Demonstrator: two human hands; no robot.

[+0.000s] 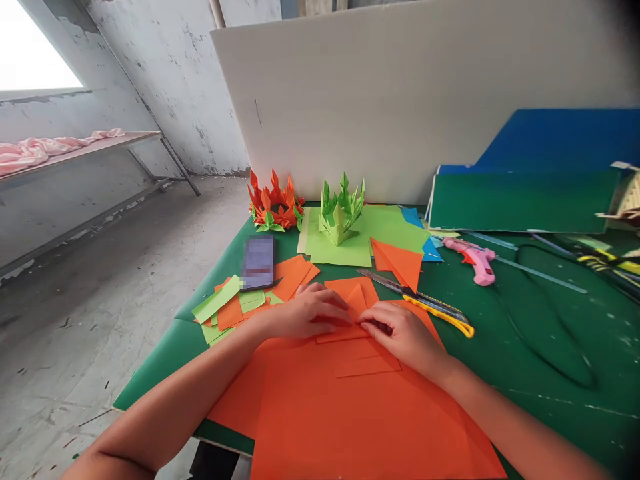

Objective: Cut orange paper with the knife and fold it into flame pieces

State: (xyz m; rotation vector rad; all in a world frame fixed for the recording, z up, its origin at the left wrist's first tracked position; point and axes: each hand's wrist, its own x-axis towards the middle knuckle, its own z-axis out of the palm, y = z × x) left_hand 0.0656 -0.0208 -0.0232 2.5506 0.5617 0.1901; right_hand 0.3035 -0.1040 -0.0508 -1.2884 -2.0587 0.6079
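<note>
My left hand point(307, 312) and my right hand point(400, 333) press down side by side on a small folded orange paper piece point(356, 301), fingertips pinched along its crease. The piece lies on top of large orange paper sheets point(345, 420) that cover the near part of the green table point(540, 347). Both hands have their fingers bent and pressed onto the fold. A pointed flap of the piece sticks up between the two hands.
Scissors with yellow handles point(425, 303) lie just right of my hands. Behind are an orange folded triangle point(400, 261), a green origami crown point(341, 212), an orange one point(273, 203), a phone point(259, 262), paper scraps point(225, 307), a pink glue gun point(475, 259) and a white board point(425, 93).
</note>
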